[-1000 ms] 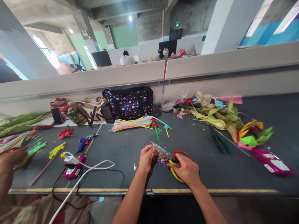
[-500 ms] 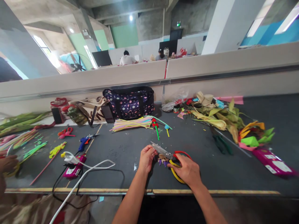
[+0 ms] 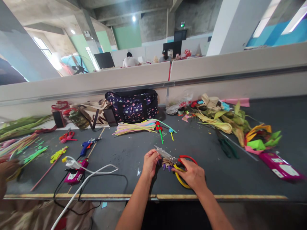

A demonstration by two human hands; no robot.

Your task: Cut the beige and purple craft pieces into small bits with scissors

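Observation:
My right hand (image 3: 193,174) is wrapped round the red and yellow handles of a pair of scissors (image 3: 169,156). Their metal blades point left, toward my left hand (image 3: 151,161). The fingers of that hand are pinched together beside the blade tips; what they hold is too small to tell. Under the blades lie small tan and purple pieces (image 3: 166,164), partly covered. Farther back on the dark table (image 3: 134,150) rest a bundle of pastel pipe cleaners (image 3: 135,127), a red and green piece (image 3: 159,129) and a blue flower-like piece with a yellow stem (image 3: 171,132).
At left are a blue glue gun (image 3: 88,146), a pink power box (image 3: 76,174) with a white cable (image 3: 96,172) and red scissors (image 3: 69,136). A co-worker's hand (image 3: 11,169) is at far left. Dried husks (image 3: 226,123) and green-handled pliers (image 3: 227,147) lie right; a patterned bag (image 3: 133,105) stands behind.
My hands and the scissors stay nearly in the same place. At far left the co-worker's hand has shifted slightly.

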